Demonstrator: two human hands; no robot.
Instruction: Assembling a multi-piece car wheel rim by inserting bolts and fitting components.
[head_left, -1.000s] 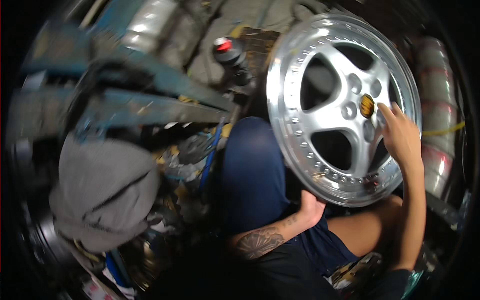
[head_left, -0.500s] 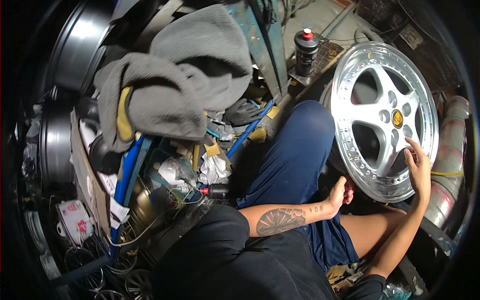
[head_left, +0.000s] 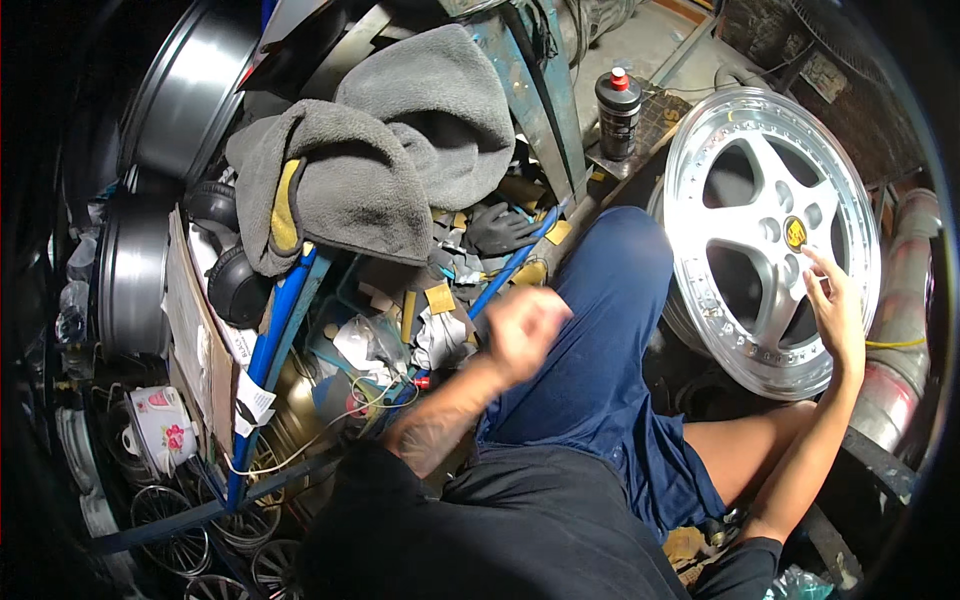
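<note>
A silver five-spoke wheel rim with a polished lip stands tilted at the right, beyond my bent knee. At its hub is a round cap with a yellow crest. My right hand is in front of the lower right spokes, fingers stretched out and apart, the fingertips by the lower edge of the cap. Whether they touch it I cannot tell. Over my thigh, in dark blue shorts, my left hand is smeared by motion. Its fingers look curled, but what they hold, if anything, does not show.
Grey cloths hang over a blue frame at the left. Beneath them lie a dark glove, paper scraps and sandpaper pieces. A black bottle with a red cap stands behind my knee. More rims line the far left.
My left hand has moved left, away from the rim's lower edge to above my thigh. My right fingers have moved up toward the hub cap. The view has shifted slightly.
</note>
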